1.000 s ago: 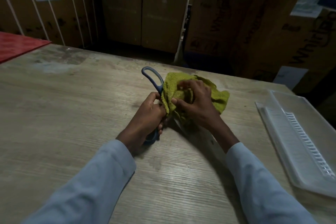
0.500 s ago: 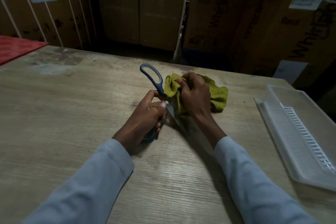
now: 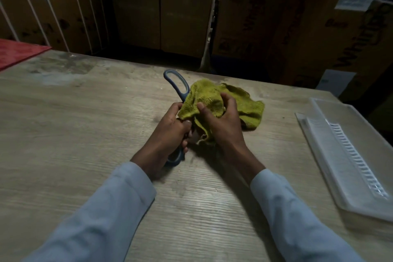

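Note:
Blue-handled scissors (image 3: 177,85) lie spread open on the wooden table (image 3: 85,123), one handle loop pointing away from me and the other under my palm. My left hand (image 3: 170,136) grips them at the handles near the pivot. A crumpled yellow-green cloth (image 3: 212,100) covers the blades, which are hidden. My right hand (image 3: 223,119) pinches the cloth between thumb and fingers, bunching it over the scissors.
A clear plastic tray (image 3: 348,155) lies at the table's right edge. A red mat (image 3: 14,53) sits at the far left corner. Stacked cardboard boxes (image 3: 297,17) stand close behind the table's far edge.
My right hand has slid the cloth back toward me along the scissors and regripped it, so the cloth now covers the bare blade seen half a second ago. The left hand keeps its grip.

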The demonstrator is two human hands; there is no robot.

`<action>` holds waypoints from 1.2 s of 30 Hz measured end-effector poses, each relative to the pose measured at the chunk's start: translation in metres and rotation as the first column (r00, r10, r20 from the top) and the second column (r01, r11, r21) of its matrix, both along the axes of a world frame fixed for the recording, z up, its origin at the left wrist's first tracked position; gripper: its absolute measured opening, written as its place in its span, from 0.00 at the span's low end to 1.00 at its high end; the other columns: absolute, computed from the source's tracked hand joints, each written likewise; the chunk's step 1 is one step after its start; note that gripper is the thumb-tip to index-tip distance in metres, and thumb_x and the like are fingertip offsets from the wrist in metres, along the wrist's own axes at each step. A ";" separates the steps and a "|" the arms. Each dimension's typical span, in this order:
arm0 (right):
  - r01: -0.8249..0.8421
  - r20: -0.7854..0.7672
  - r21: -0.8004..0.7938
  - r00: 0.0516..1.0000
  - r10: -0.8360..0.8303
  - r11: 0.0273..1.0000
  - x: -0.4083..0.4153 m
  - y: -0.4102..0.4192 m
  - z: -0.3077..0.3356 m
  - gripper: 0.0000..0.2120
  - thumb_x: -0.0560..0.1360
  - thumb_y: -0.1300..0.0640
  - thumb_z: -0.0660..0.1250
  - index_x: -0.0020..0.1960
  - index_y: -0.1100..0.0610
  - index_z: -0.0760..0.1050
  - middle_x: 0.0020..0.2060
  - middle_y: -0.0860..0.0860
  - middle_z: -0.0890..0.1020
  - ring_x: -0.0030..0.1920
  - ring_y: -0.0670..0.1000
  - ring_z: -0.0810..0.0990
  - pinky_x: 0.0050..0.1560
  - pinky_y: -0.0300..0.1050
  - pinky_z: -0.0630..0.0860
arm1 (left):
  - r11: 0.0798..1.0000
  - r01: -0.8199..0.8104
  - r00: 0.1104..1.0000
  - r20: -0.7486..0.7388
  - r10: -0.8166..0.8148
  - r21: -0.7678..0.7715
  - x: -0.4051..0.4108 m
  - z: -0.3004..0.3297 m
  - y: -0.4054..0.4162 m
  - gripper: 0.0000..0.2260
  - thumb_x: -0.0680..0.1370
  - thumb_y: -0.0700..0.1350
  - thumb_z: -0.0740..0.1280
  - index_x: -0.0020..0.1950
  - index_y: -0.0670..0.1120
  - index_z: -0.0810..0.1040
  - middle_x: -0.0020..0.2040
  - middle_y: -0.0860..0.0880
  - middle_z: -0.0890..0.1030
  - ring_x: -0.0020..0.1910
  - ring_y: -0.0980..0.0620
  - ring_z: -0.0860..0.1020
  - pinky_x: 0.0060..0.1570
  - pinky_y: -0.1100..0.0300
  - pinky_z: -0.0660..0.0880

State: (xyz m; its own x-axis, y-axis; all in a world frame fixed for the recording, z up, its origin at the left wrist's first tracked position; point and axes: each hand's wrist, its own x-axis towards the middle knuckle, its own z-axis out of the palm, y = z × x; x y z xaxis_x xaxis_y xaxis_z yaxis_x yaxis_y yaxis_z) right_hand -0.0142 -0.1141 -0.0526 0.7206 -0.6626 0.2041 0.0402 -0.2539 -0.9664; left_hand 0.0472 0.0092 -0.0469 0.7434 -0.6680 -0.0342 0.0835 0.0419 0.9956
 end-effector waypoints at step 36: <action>0.455 0.428 -0.876 0.887 -0.174 0.162 0.003 -0.027 0.016 0.07 0.74 0.60 0.71 0.51 0.59 0.79 0.43 0.58 0.84 0.44 0.59 0.80 0.48 0.53 0.73 | 0.993 -0.104 0.994 0.028 0.102 0.060 -0.002 -0.004 -0.007 0.08 0.82 0.42 0.59 0.59 0.52 0.71 0.30 0.48 0.73 0.24 0.54 0.69 0.25 0.58 0.69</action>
